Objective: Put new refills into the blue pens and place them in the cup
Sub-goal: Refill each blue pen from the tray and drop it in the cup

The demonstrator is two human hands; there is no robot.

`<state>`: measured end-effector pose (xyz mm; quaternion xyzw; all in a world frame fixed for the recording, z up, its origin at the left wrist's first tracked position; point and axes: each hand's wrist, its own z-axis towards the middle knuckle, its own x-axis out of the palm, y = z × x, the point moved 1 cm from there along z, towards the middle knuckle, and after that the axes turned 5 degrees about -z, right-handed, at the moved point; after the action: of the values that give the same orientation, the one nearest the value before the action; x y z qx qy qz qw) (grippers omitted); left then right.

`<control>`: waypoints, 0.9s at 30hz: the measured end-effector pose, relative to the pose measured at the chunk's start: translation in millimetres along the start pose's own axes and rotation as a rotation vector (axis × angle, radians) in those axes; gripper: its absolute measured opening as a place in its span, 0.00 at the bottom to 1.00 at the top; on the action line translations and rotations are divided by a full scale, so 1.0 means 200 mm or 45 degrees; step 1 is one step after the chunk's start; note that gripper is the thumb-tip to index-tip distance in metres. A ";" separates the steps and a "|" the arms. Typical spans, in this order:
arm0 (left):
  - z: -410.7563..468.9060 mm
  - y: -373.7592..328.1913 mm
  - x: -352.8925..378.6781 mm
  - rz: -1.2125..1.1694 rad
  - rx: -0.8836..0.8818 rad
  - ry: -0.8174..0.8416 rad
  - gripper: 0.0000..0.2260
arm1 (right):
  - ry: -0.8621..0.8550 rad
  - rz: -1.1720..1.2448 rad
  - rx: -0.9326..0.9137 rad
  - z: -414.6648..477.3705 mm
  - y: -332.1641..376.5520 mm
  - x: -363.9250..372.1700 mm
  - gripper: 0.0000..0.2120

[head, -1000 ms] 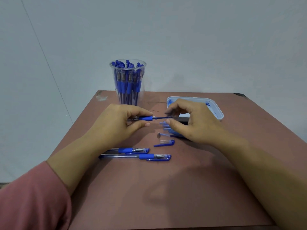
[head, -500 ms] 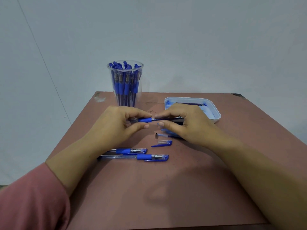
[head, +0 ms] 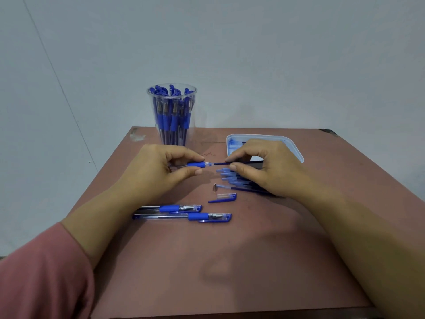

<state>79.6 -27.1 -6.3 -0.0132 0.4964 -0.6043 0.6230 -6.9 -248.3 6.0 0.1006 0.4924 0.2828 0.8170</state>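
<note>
Above the table [head: 230, 261], the left hand [head: 156, 171] grips a pen barrel [head: 195, 164]; the right hand [head: 269, 166] pinches a refill [head: 220, 163] at its mouth.

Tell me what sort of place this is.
Likely a bare indoor work spot set up for pen assembly: a reddish table before a plain pale wall, carrying a clear cup packed with blue pens and a white tray.

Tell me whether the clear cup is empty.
No, the clear cup holds many capped blue pens standing upright.
</note>
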 end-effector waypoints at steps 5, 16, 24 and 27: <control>0.01 0.05 -0.04 0.000 -0.094 -0.053 0.08 | -0.013 -0.035 0.125 -0.01 -0.09 -0.08 0.06; 0.00 0.05 -0.02 0.063 -0.086 -0.018 0.07 | 0.192 -0.378 0.092 0.00 -0.20 -0.05 0.09; -0.01 0.03 -0.01 0.078 -0.022 -0.005 0.08 | 0.157 -0.374 0.286 0.14 -0.33 -0.17 0.06; -0.01 0.02 0.00 0.076 -0.012 -0.013 0.07 | 0.309 -0.464 0.407 0.20 -0.41 -0.16 0.08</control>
<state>81.9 -24.5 -10.2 -0.0045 0.4963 -0.5828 0.6434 45.1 -328.9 13.8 0.1034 0.6351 0.0597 0.7631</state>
